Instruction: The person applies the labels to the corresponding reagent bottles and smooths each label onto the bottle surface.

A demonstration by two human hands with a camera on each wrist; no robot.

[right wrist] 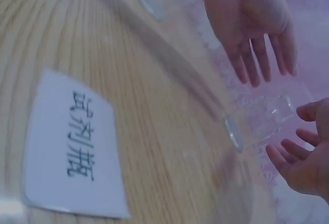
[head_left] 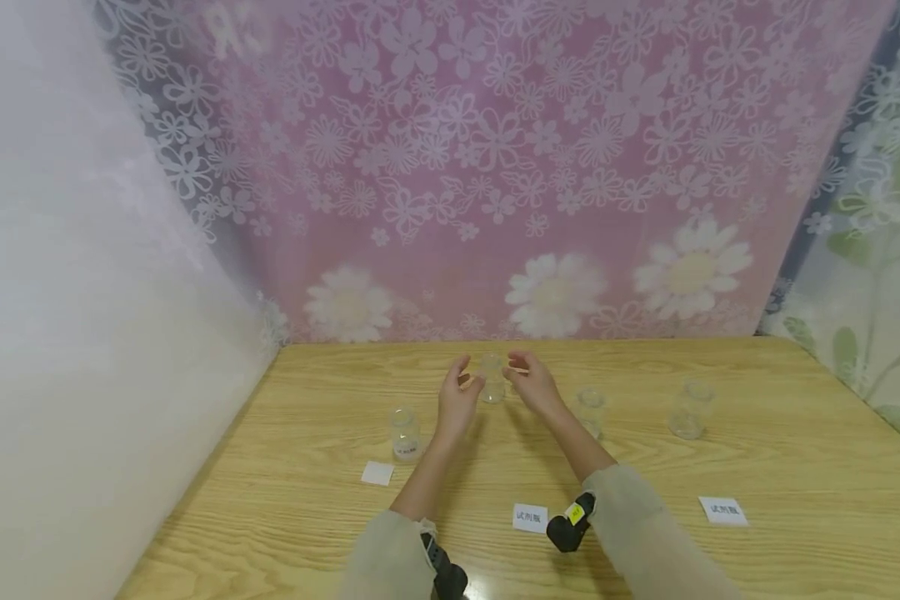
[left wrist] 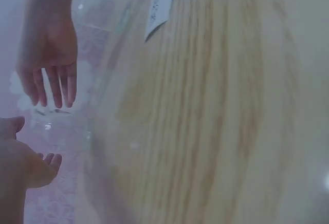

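Observation:
A clear glass bottle (head_left: 492,385) stands upright toward the back of the wooden table, between my two hands. My left hand (head_left: 459,406) is on its left side, fingers spread and loosely bent, thumb close to the glass. On the other side my right hand (head_left: 534,387) mirrors it, fingertips near the bottle's neck. In the right wrist view, gaps show between the bottle (right wrist: 259,121) and the fingers of the left hand (right wrist: 252,23) and right hand (right wrist: 303,157). Neither hand grips anything.
A labelled glass bottle (head_left: 405,433) stands at left, beside a white card (head_left: 377,473). Two more bottles stand to the right, one (head_left: 590,408) by my right forearm, another (head_left: 690,410) farther out. Handwritten cards lie in front, one central (head_left: 531,517), one right (head_left: 723,511).

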